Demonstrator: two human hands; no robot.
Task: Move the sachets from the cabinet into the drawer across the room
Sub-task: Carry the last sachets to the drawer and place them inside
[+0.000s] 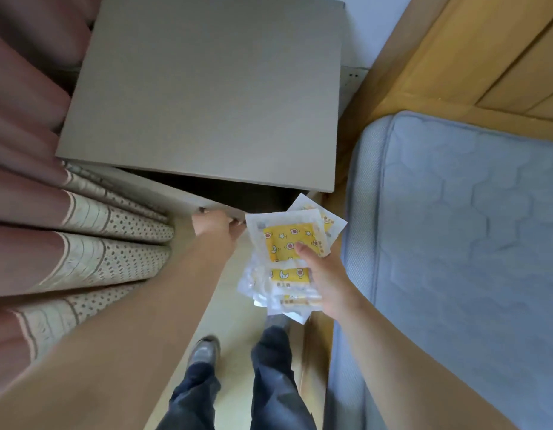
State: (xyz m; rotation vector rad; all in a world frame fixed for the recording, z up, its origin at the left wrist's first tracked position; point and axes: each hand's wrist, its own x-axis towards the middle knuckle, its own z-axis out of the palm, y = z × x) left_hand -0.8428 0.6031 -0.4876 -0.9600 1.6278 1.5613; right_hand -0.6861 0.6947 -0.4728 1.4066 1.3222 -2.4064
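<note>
- Your left forearm (pixel 129 305) was nearest the lens, reaching for the grey unit (pixel 207 103) beside the curtain (pixel 83 243).
- Your left hand (pixel 213 226) gripped the top edge of the unit's front panel (pixel 151 190). The panel stood ajar with a dark gap behind it. Fingers curled over the edge, tips hidden. Door or drawer front: couldn't tell.
- Your right hand (pixel 326 274) held the sachets (pixel 284 237) in a fanned stack just in front of that gap, clear of the bed (pixel 455 243). Thumb pressed on the top pack's yellow print; the other fingers were underneath, out of sight.
- Handling, my read: light, thin, floppy film packs, slick against each other. The fan suggested the lower ones could slide out.
- Best hold, I'd say: pinch across the stack's middle, thumb on top, fingers flat below, edges squared first. A corner grip would likely let the bottom packs droop and slip.
</note>
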